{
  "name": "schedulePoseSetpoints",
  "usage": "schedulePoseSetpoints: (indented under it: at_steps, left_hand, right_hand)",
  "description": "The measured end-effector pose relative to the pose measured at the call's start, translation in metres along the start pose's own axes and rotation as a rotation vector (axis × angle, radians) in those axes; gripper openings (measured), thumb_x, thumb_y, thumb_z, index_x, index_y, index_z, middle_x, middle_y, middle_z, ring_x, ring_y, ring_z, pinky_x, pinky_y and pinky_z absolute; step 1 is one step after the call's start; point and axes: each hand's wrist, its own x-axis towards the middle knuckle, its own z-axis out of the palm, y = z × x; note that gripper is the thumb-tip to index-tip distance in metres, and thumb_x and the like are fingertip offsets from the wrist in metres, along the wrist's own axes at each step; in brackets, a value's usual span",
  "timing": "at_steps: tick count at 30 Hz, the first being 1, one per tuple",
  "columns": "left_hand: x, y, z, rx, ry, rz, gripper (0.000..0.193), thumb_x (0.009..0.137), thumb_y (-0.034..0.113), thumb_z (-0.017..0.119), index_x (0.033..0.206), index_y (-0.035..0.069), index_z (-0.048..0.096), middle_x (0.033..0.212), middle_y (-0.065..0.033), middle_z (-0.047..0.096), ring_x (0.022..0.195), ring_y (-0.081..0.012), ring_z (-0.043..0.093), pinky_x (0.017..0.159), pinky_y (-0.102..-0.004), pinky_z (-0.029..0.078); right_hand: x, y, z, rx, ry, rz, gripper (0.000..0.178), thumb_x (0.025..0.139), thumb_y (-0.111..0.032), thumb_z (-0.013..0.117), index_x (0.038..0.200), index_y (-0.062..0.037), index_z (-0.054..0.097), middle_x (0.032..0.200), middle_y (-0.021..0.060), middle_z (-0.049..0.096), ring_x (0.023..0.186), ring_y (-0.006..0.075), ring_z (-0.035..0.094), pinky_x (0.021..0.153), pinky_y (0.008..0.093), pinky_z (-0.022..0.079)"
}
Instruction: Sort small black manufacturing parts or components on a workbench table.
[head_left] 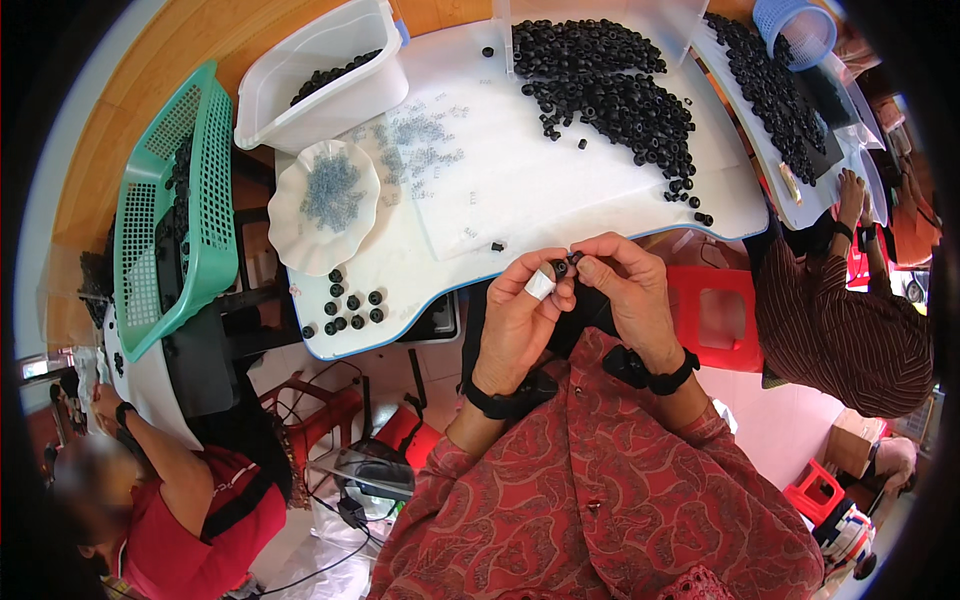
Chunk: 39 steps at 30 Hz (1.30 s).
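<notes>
My left hand (522,312) and my right hand (628,295) meet in front of my chest, just off the near edge of the white table (590,200). A small black round part (561,268) with a hole is pinched in my left fingers. White tape (541,284) wraps one finger of that hand. My right thumb and finger close on a tiny dark piece (575,258) right beside it; its kind is too small to tell. A lone black part (497,246) lies on the table near my left fingertips.
A big heap of black parts (640,120) covers the far right. Small greyish pieces fill a wavy white dish (285,225) and scatter beside it. Several black parts (353,302) sit at the left corner. A white tub (270,100) and green basket (215,220) stand left; co-workers sit both sides.
</notes>
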Motion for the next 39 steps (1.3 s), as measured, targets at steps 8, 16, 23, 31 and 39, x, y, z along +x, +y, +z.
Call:
schedulePoseSetpoints:
  at_steps: [8, 16, 23, 31, 39]
  left_hand:
    - [0.000, 0.001, -0.002, -0.038, 0.009, -0.009, 0.024, 0.096, 0.007, 0.054, 0.118, -0.003, 0.058, 0.097, -0.0089, 0.063, 0.079, -0.0138, 0.062, 0.070, -0.0265, 0.052]
    - [0.001, 0.003, -0.004, -0.019, -0.001, -0.001, 0.024, 0.096, 0.007, 0.054, 0.117, -0.003, 0.059, 0.096, -0.0091, 0.064, 0.077, -0.0142, 0.063, 0.069, -0.0265, 0.053]
    - [0.000, 0.003, -0.006, -0.011, -0.006, 0.011, 0.023, 0.096, 0.007, 0.053, 0.116, -0.003, 0.059, 0.097, -0.0087, 0.064, 0.076, -0.0140, 0.063, 0.069, -0.0263, 0.053]
    - [0.000, 0.003, -0.006, 0.006, 0.014, 0.019, 0.025, 0.097, 0.008, 0.054, 0.117, -0.005, 0.058, 0.102, -0.0094, 0.065, 0.078, -0.0128, 0.063, 0.070, -0.0242, 0.054]
    - [-0.002, 0.003, -0.004, 0.068, 0.054, 0.049, 0.024, 0.095, 0.005, 0.055, 0.117, -0.003, 0.059, 0.093, -0.0051, 0.062, 0.078, -0.0128, 0.063, 0.069, -0.0248, 0.053]
  right_hand:
    - [0.001, -0.002, 0.005, -0.005, -0.031, -0.025, 0.012, 0.090, 0.002, 0.059, 0.101, 0.0017, 0.065, 0.090, 0.0035, 0.065, 0.080, 0.0084, 0.061, 0.074, 0.0216, 0.050]
    - [0.002, -0.005, 0.011, -0.080, -0.022, -0.114, 0.012, 0.089, 0.004, 0.059, 0.099, 0.0026, 0.066, 0.092, 0.0036, 0.060, 0.078, 0.0086, 0.061, 0.072, 0.0212, 0.049]
    - [0.002, -0.005, 0.014, -0.106, -0.018, -0.133, 0.012, 0.089, 0.005, 0.060, 0.099, 0.0018, 0.066, 0.092, 0.0030, 0.059, 0.078, 0.0083, 0.060, 0.071, 0.0209, 0.048]
    - [0.003, -0.003, 0.015, -0.294, -0.001, -0.247, 0.015, 0.086, 0.006, 0.060, 0.099, -0.0003, 0.066, 0.091, 0.0040, 0.057, 0.077, 0.0091, 0.057, 0.069, 0.0211, 0.047]
    - [0.002, 0.002, 0.014, -0.403, 0.016, -0.308, 0.013, 0.085, 0.007, 0.061, 0.096, -0.0002, 0.063, 0.091, 0.0049, 0.057, 0.079, 0.0107, 0.058, 0.069, 0.0227, 0.048]
